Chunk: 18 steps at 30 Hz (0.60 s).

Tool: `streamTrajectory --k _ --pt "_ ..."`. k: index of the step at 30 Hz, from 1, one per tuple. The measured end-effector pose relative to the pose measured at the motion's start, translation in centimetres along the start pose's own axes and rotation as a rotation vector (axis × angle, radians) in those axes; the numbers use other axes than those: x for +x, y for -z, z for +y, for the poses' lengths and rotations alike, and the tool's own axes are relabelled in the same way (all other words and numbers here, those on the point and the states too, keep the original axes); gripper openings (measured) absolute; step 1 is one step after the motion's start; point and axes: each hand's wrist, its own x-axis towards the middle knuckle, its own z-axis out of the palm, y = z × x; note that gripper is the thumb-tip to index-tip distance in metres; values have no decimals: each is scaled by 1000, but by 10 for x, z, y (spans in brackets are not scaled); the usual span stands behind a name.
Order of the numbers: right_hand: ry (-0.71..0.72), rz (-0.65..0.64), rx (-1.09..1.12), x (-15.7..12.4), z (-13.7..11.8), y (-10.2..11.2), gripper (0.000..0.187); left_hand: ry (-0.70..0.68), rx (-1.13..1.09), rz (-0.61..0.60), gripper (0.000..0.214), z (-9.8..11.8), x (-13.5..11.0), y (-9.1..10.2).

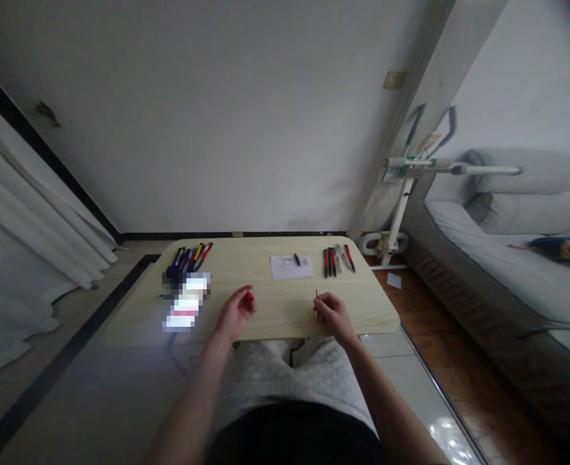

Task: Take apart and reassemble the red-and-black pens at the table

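Note:
My left hand is above the near part of the table, its fingers curled around a small red piece that looks like a pen cap. To its right, my right hand pinches a thin, dark pen refill, which stands nearly upright between thumb and fingers. Beyond the hands, a sheet of paper with dark marks lies on the table, and a short black pen piece rests on it. Several red, black and clear pens lie side by side at the right.
At the table's far left are several coloured pens, with a bright blurred-out rectangle nearer me. A wall stands behind the table. White exercise equipment and a grey sofa are to the right, a curtain to the left.

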Motion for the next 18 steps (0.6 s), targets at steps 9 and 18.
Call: streamTrajectory --k 9,18 --pt "-7 0 -30 -14 -8 3 24 18 -43 26 19 -1 -11 -2" --pt "-33 -6 -93 -26 -10 3 27 36 -34 55 19 1 -24 -6"
